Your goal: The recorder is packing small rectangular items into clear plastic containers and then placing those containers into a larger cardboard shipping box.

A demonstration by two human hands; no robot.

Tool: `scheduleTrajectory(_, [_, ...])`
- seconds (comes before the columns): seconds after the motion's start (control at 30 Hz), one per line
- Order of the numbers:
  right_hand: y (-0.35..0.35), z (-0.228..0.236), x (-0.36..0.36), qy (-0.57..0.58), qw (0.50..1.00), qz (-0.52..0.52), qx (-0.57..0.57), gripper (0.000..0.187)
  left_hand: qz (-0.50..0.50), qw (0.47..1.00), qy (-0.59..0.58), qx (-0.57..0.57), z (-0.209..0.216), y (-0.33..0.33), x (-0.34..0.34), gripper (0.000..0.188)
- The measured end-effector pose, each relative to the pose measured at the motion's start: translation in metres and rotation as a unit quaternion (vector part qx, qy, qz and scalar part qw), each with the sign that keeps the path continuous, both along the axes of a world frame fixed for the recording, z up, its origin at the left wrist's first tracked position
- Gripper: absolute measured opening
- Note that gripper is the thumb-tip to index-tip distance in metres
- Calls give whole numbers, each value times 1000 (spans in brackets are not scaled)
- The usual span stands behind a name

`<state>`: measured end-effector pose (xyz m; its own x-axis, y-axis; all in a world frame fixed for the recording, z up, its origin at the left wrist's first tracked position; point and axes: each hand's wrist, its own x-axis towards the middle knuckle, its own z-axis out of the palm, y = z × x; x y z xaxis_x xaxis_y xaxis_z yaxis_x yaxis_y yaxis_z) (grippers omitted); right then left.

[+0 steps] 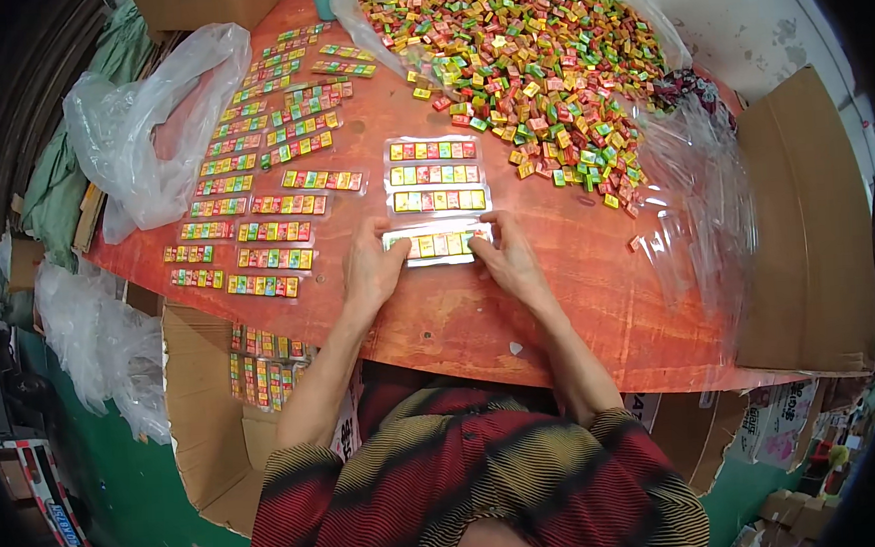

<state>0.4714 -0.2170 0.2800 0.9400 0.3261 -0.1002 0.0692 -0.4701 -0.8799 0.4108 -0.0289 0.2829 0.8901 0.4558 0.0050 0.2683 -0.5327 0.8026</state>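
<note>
Hands bracket a clear strip of coloured candies [438,243] on the red worktop [579,295] — left hand [372,269] pinching its left end, right hand [509,259] its right end, long axis running side to side, both equally near.
</note>
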Motion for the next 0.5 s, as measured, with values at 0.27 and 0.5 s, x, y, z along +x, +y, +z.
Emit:
scheduleTrajectory(0.27, [10,-7,46,-48,998,-17,-28,35,28,1000,5,11,4,9,49,43])
scheduleTrajectory(0.5, [7,-9,51,-79,995,-4,-55,39,20,990,67,120,15,0,55,47])
